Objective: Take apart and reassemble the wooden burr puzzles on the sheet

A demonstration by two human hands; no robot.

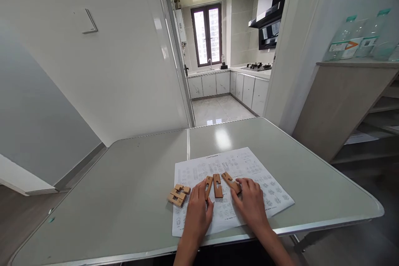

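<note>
My left hand (197,205) is closed on a notched wooden puzzle piece (208,188) marked 2, thumb and fingertips at its sides. My right hand (249,199) pinches the lower end of another notched wooden piece (229,179), which lies slanted and carries a mark at its top. Between the hands, apart from both, a wooden piece (217,186) marked 1 lies upright to my view, its notch facing right. All three rest on a printed sheet (249,166) of small diagrams. Left of my left hand sits a cluster of several wooden pieces (178,195), side by side, partly over the sheet's edge.
The pale table (140,183) has a metal rim and a seam (188,145) across it. A wooden shelf unit (343,104) with plastic bottles (341,39) stands at the right. Beyond the table, a doorway opens onto a kitchen; a white wall (118,70) is at the left.
</note>
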